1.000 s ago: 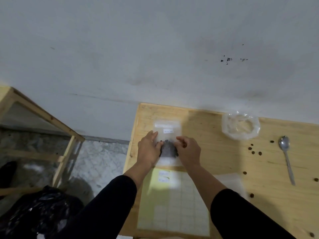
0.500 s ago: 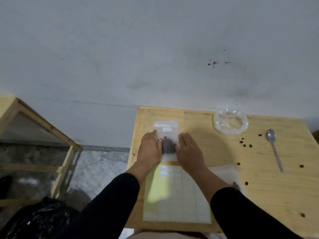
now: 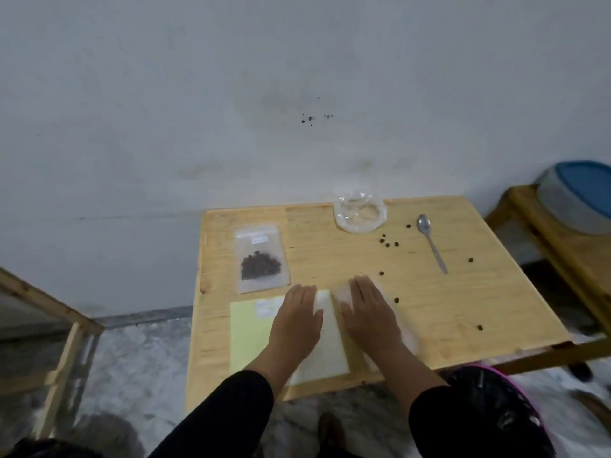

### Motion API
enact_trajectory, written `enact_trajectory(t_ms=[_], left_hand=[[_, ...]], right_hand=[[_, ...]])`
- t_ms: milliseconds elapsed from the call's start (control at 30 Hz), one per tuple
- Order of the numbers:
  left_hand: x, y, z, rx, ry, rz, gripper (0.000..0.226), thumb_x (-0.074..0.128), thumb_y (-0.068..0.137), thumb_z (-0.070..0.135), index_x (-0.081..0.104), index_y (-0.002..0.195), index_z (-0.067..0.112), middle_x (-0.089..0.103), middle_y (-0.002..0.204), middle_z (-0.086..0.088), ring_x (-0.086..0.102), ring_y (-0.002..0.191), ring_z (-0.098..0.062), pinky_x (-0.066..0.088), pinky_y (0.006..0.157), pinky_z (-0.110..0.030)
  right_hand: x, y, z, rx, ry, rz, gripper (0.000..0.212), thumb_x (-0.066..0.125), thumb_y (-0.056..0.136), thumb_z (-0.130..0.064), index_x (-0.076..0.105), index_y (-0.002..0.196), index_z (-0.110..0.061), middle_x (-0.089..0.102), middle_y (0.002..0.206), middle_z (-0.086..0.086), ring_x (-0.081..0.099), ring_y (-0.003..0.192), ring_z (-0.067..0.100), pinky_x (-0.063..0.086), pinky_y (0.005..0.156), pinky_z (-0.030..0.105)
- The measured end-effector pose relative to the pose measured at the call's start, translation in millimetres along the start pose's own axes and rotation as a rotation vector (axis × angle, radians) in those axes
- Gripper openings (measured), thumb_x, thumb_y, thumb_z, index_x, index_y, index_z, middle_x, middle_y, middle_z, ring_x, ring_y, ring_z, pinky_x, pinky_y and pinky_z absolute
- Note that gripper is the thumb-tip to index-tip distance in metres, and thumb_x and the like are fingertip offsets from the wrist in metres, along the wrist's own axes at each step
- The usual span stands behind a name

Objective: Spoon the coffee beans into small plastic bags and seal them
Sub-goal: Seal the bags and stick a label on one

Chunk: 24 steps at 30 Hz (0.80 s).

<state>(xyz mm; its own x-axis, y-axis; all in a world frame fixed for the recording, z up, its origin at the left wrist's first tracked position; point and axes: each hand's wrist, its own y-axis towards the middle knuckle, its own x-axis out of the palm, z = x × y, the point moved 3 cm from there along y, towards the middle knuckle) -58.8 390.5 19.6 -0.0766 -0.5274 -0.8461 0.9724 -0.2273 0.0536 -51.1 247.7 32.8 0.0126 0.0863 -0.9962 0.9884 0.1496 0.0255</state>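
Note:
A small clear bag [image 3: 262, 259] with coffee beans inside lies flat at the table's far left, free of both hands. My left hand [image 3: 297, 320] lies flat, fingers straight, on a pale yellow-white sheet [image 3: 246, 332] near the front edge. My right hand [image 3: 369, 314] lies flat beside it on a stack of empty clear bags [image 3: 408, 338]. A metal spoon [image 3: 431, 246] lies at the right. A crumpled clear bag [image 3: 359, 215] sits at the back. Several loose beans [image 3: 388, 243] are scattered on the wood.
The small wooden table [image 3: 463, 309] stands against a white wall. A wooden frame [image 3: 49, 312] is at the left. At the right, a wooden bench [image 3: 555, 246] carries a tub with a blue lid [image 3: 582, 196]. A dark patterned bag [image 3: 496, 418] sits at the lower right.
Both hands have let go of the bean-filled bag and drawn back toward me onto the sheet and the empty bags. The view has swung to the right.

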Motion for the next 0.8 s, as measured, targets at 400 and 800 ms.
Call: enact_trajectory(t_ms=[400, 800], left_hand=[[78.4, -4.2, 61.0, -0.258, -0.114, -0.11, 0.04, 0.039, 0.095, 0.029, 0.041, 0.133, 0.017, 0.051, 0.129, -0.003, 0.04, 0.121, -0.022, 0.033, 0.099, -0.026], [55.1, 5.2, 77.6, -0.37, -0.284, 0.178, 0.039, 0.049, 0.093, 0.017, 0.048, 0.131, 0.01, 0.051, 0.132, -0.008, 0.048, 0.118, -0.021, 0.03, 0.101, -0.022]], right_hand=[[23.6, -33.1, 92.6, 0.053, 0.232, -0.183, 0.056, 0.04, 0.098, -0.032, 0.025, 0.145, -0.006, 0.028, 0.151, 0.01, 0.025, 0.14, 0.019, 0.026, 0.111, 0.026], [7.6, -13.9, 98.1, 0.024, 0.527, 0.146, 0.029, 0.062, 0.077, -0.007, 0.065, 0.104, 0.003, 0.059, 0.112, 0.026, 0.058, 0.102, 0.037, 0.046, 0.09, 0.035]])
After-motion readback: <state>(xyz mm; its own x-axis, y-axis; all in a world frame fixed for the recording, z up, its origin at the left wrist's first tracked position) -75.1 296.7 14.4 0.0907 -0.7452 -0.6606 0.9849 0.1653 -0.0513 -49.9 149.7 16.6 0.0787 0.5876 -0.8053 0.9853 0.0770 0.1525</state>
